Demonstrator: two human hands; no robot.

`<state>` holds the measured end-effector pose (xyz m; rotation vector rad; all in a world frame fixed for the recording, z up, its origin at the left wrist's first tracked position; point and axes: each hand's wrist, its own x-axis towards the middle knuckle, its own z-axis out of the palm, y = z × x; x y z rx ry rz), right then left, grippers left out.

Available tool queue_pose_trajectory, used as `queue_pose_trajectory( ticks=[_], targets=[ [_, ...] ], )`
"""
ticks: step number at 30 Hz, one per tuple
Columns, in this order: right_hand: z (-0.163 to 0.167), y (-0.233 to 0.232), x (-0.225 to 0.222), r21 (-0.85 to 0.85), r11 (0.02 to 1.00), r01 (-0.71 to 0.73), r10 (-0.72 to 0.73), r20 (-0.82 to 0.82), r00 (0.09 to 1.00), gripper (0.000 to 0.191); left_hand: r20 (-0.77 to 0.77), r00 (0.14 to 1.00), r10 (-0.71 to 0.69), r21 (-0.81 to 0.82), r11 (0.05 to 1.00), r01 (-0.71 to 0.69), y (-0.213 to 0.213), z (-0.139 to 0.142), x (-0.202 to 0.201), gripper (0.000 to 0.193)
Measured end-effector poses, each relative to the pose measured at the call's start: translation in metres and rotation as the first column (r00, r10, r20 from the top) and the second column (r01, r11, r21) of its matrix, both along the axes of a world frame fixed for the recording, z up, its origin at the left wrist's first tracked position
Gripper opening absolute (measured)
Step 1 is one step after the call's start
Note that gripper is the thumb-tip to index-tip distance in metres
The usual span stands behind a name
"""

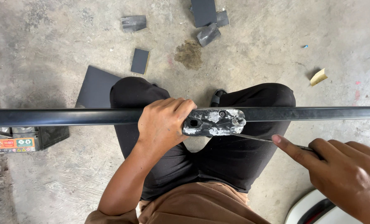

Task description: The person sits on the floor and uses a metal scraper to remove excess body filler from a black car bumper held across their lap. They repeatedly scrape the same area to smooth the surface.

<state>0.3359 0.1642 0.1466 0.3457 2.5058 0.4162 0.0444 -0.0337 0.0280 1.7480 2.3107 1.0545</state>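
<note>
- Nearest the lens: brown shirt [193, 207] and black trousers [218, 157] of a seated person, knees spread above bare concrete floor [276, 45].
- Across the lap, left to right: long black bar [69, 117], carrying at mid-length a dark bracket [214, 122] patched with white filler or flaking paint.
- Left hand [162, 124] wrapped tight over the bar, just left of the bracket, fingers curled over the top.
- Right hand [342, 166] closed round a thin flat blade [253, 137], forefinger laid along it; tip touching the bracket's near right edge.
- Step in hand, by the look of it: scraping the pale coating off the bracket, with much white left to lift.
- Next move would call for a low blade angle, short strokes and a firm steadying grip, lest the tip skid toward the thigh.
- Far on the floor: several dark sanding sheets and blocks [140, 61], a larger dark sheet [96, 87] behind the left knee, a brown stain [189, 54], a scrap of yellowish paper [319, 76].
- Left edge, under the bar: dark box-shaped unit with an orange label [15, 143], possibly a battery; closed, contents not visible.
- Near right corner: white rounded object with a dark and red strip [317, 209], kind unclear.
- No open container in view.
</note>
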Motion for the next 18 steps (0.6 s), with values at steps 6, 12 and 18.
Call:
queue_pose_trajectory(
  ticks=[6, 12, 18],
  targets=[
    [0.001, -0.009, -0.004, -0.043, 0.992, 0.115, -0.114, 0.023, 0.993, 0.09, -0.013, 1.0, 0.003, -0.007, 1.0, -0.003, -0.001, 0.001, 0.0, 0.029],
    [-0.001, -0.014, 0.0, -0.07, 0.996, 0.047, -0.057, -0.156, 0.986, 0.081, 0.008, 1.0, 0.001, -0.007, 1.0, -0.001, -0.002, 0.005, -0.001, 0.028],
    [-0.001, -0.019, -0.001, -0.01, 1.0, 0.026, -0.025, 0.009, 1.0, 0.084, 0.014, 1.0, -0.008, -0.01, 1.0, 0.008, 0.0, 0.007, -0.001, 0.028]
  ],
)
